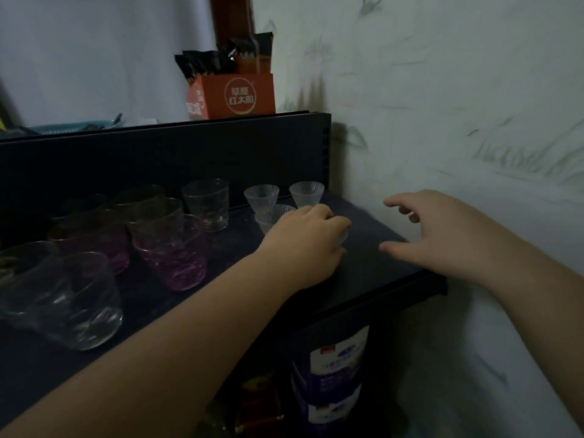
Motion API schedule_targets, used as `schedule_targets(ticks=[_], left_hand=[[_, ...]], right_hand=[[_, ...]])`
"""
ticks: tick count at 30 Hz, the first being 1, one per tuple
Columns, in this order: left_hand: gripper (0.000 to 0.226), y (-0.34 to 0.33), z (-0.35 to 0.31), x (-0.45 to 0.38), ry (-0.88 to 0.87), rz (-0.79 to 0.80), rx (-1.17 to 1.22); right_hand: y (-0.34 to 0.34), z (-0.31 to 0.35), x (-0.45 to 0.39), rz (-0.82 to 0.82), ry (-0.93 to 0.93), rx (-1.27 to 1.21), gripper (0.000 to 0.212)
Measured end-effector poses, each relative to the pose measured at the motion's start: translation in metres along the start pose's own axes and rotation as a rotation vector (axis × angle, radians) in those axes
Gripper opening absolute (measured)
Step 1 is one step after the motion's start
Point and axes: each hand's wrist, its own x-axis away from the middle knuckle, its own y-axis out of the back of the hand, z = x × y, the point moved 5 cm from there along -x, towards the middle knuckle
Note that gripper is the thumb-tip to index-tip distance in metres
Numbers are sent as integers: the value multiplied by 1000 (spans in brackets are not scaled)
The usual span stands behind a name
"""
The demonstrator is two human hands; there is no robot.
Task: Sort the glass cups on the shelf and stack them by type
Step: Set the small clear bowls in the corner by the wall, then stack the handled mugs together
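Small ribbed cup [343,237]: clear glass, cone-shaped, on the right part of the black shelf [379,267], almost wholly hidden under the left hand [308,238]. The fingers curl down over it and look closed round its rim, a sliver of glass showing at the fingertips.

Matching ribbed cups: one at the back [306,192], one to its left [261,196], and another just in front of that [270,216], touching the left hand's knuckles or very near. All upright, apparently unstacked.

Handling, by judgement: light, rigid, brittle; the ribs give some purchase, the narrow foot tips easily. Best pinched at the rim or round the upper wall, then lowered straight into a like cup.

Right hand [442,230]: above the shelf's right end, fingers spread and loosely bent, holding nothing.

Clear tumbler [207,203]: behind, mid-shelf. Heavier, smooth, likely slippery.

Purple-tinted tumblers [172,251]: several left of centre, close together.

Large clear tumbler [68,298]: front left, wavy wall.

Orange box [234,94]: top shelf, dark sachets in it.

Cartons [331,368]: on the level below.
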Motion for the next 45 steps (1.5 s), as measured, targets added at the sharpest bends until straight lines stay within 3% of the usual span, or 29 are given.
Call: schedule_targets(ticks=[5, 10, 16, 21, 24, 30, 45], left_hand=[[44, -4, -2, -16, -1, 2, -65], [53, 3, -5, -12, 31, -53, -72], [60, 34, -4, 44, 106, -152, -91], [71, 56, 2, 106, 209, -175, -117], [75, 71, 8, 145, 250, -175, -148], [73, 121, 35, 245, 322, -253, -165], [69, 188, 190, 489, 637, -288, -199]], right_hand=[[-7, -4, 16, 23, -12, -10, 73], [-21, 0, 20, 44, 17, -6, 92], [-26, 24, 28, 10, 111, -60, 61], [-25, 61, 36, -10, 196, -82, 57], [-22, 93, 47, -44, 240, -126, 43], [-20, 181, 77, -112, 313, -65, 66], [-68, 428, 139, -87, 529, -133, 64]])
